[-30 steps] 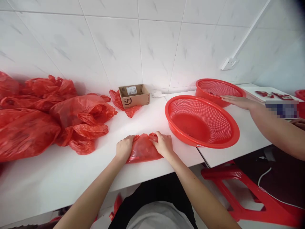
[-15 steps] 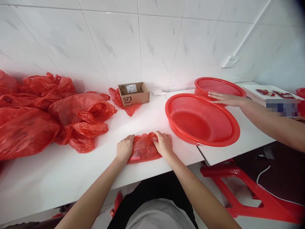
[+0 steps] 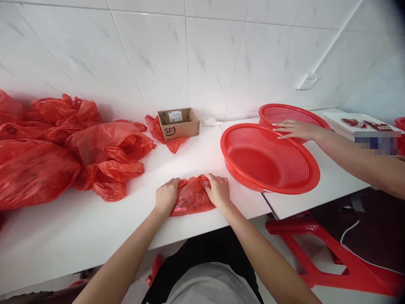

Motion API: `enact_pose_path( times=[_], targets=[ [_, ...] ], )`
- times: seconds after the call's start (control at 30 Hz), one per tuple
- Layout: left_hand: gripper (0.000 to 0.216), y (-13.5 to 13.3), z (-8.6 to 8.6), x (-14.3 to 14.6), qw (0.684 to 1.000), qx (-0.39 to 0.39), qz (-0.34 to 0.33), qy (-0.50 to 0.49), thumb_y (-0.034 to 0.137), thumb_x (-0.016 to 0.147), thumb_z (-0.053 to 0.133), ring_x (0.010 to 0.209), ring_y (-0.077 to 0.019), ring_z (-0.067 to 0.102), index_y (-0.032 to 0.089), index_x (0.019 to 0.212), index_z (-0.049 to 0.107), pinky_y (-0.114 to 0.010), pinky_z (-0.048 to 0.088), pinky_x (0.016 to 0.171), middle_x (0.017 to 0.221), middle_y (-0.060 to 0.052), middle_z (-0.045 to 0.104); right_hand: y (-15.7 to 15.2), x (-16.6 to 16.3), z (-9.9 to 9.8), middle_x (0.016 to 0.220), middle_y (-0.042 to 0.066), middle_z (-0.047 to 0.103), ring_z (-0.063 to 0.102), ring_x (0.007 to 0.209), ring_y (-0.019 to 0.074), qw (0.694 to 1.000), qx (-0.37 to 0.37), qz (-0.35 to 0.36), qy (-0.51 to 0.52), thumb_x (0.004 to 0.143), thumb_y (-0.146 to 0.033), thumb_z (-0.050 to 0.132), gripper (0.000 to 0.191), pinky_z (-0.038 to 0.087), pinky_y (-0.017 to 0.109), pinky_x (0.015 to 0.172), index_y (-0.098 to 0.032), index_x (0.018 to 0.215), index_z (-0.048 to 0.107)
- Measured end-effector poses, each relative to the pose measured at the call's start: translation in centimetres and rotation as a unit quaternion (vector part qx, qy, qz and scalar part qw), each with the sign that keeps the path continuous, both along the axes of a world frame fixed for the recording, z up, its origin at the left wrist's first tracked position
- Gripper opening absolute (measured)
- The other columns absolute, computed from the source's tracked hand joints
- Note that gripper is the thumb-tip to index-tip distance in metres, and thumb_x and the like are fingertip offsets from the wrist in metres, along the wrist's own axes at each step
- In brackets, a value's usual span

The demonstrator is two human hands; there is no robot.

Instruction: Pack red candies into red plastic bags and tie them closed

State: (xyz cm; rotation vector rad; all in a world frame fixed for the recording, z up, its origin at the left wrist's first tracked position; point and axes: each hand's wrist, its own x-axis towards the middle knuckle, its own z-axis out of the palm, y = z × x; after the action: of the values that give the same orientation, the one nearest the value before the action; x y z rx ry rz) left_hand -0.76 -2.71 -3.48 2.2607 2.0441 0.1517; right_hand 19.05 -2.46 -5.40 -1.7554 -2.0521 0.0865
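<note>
L hand (image 3: 167, 196) & R hand (image 3: 219, 192) both closed, each gripping a gathered upper corner of small translucent red plastic bag (image 3: 193, 196). Bag sits on white tabletop (image 3: 133, 234) nr front edge, betw. hands; contents show dimly, can't ID. Lg round red perforated plastic basket (image 3: 242, 179) just R of bag; co-worker's hand (image 3: 295, 129), fingers extended, by its far rim, can't tell if touching. Open brown cardboard box (image 3: 183, 131) beyond bag; heap of crumpled red plastic bags (image 3: 38, 177) to L.
</note>
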Motion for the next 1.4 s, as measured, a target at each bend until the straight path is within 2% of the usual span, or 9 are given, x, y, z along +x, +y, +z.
enact_pose_path(
  times=[0.3,0.5,0.63,0.87,1.0,1.1,1.2,1.3,1.4],
  targets=[
    [0.026,0.1,0.1,0.1,1.0,-0.001,0.016,-0.026,0.035,0.097,0.038,0.076,-0.0202,0.064,0.023,0.096,0.061,-0.029,0.04,0.061,0.094,-0.004,0.069,0.1,0.0,0.0,0.077,0.003,0.067,0.059,0.077,0.02,1.0,-0.001,0.001,0.002,0.09,-0.026,0.055,0.007,0.031,0.032,0.077,-0.02,0.09,0.057],
    [0.043,0.0,1.2,-3.2,0.994,0.016,0.085,-0.062,0.046,0.098,0.022,0.087,-0.024,0.066,0.023,0.091,0.057,-0.03,0.041,0.065,0.095,-0.007,0.07,-1.5,1.5,1.5,0.069,0.0,0.062,0.055,0.066,0.0182,0.997,-0.028,0.045,0.049,0.089,-0.059,0.05,0.038,0.034,0.029,0.07,-0.02,0.083,0.049],
    [0.044,-1.1,1.2,-6.2,0.988,0.012,0.138,-0.065,0.046,0.096,0.021,0.08,-0.0275,0.065,0.022,0.078,0.053,-0.032,0.04,0.062,0.084,-0.011,0.068,-3.0,3.0,1.3,0.062,0.0,0.057,0.052,0.065,0.0177,0.997,-0.016,0.05,0.049,0.1,-0.044,0.034,0.037,0.033,0.028,0.066,-0.021,0.073,0.047],
    [0.04,-2.0,0.5,-7.8,0.983,0.011,0.158,-0.088,0.044,0.095,0.026,0.075,-0.0283,0.065,0.022,0.071,0.049,-0.034,0.041,0.06,0.076,-0.011,0.066,-3.3,4.0,0.3,0.06,0.0,0.054,0.048,0.059,0.0158,0.996,-0.005,0.039,0.083,0.098,-0.035,0.037,0.034,0.031,0.027,0.06,-0.021,0.068,0.047],
    [0.039,-2.3,2.3,-6.7,0.982,0.032,0.132,-0.132,0.047,0.096,0.028,0.072,-0.0234,0.065,0.022,0.084,0.055,-0.032,0.047,0.061,0.081,-0.007,0.068,-2.9,4.8,0.1,0.055,-0.004,0.046,0.041,0.05,0.013,0.991,-0.002,0.022,0.131,0.1,-0.043,0.032,0.038,0.031,0.024,0.053,-0.022,0.07,0.044],
    [0.041,-3.1,4.1,-3.8,0.978,0.099,0.105,-0.152,0.049,0.095,0.035,0.105,-0.0238,0.061,0.021,0.12,0.05,-0.035,0.049,0.084,0.125,-0.012,0.06,-2.8,5.1,0.0,0.058,-0.005,0.048,0.043,0.051,0.0124,0.983,-0.008,0.027,0.183,0.099,-0.046,0.033,0.037,0.034,0.023,0.054,-0.023,0.076,0.049],
    [0.054,-3.5,4.9,0.2,0.985,0.122,0.024,-0.122,0.05,0.087,0.054,0.136,-0.0293,0.036,0.026,0.135,0.045,-0.046,0.026,0.112,0.148,-0.011,0.041,-2.9,5.1,0.0,0.068,-0.003,0.059,0.051,0.058,0.0135,0.97,-0.021,0.035,0.241,0.097,-0.045,0.04,0.03,0.038,0.025,0.06,-0.023,0.086,0.056],
    [0.037,-2.9,5.1,2.6,0.995,0.042,-0.067,-0.067,0.04,0.083,0.063,0.127,-0.0342,0.046,0.027,0.118,0.061,-0.057,0.014,0.113,0.131,-0.01,0.059,-3.0,5.3,-0.2,0.076,0.0,0.062,0.056,0.066,0.0157,0.95,-0.028,0.017,0.311,0.095,-0.046,0.042,0.028,0.043,0.027,0.066,-0.023,0.097,0.058],
    [0.016,-2.4,6.3,1.6,0.995,-0.02,-0.078,-0.064,0.033,0.084,0.061,0.095,-0.0266,0.064,0.025,0.096,0.068,-0.047,0.038,0.1,0.094,-0.005,0.072,-3.1,5.7,-0.3,0.073,-0.001,0.059,0.057,0.066,0.0161,0.924,-0.021,-0.006,0.383,0.093,-0.048,0.045,0.032,0.046,0.028,0.067,-0.023,0.112,0.054]
  ],
)
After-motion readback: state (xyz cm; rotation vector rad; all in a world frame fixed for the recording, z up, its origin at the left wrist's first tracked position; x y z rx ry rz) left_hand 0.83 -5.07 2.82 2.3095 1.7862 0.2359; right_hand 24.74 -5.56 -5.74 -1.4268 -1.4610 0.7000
